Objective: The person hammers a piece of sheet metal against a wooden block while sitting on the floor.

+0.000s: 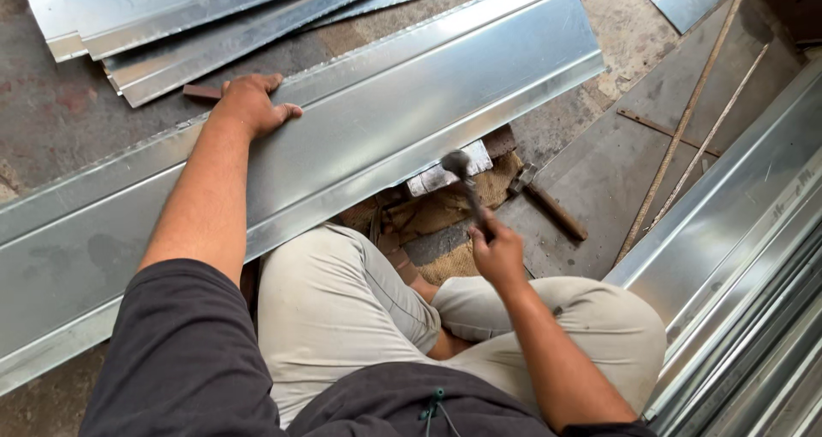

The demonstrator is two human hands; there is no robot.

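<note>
Seated cross-legged, the person closes the right hand (498, 253) around a dark-handled hammer (467, 183), head raised beside the near edge of a long folded galvanised sheet (385, 120) running left-right; the left hand (253, 103) presses flat, open, on its far edge.

— What is the long metal sheet (360, 120) like?

— Shiny, grey, galvanised, with folded lengthwise creases and a bent lip on its near edge. It runs slantwise from lower left to upper right, lying across the person's lap and over a small metal block (438, 177) on sacking.

— And the hammer (467, 184)?

— A dark, rounded metal head on a thin dark handle, raised with the head just beside the sheet's near edge, above the block.

— How are they held?

— The left hand (253, 103) presses flat on the sheet's far edge; the right hand (498, 253) grips the handle's lower end.
</note>
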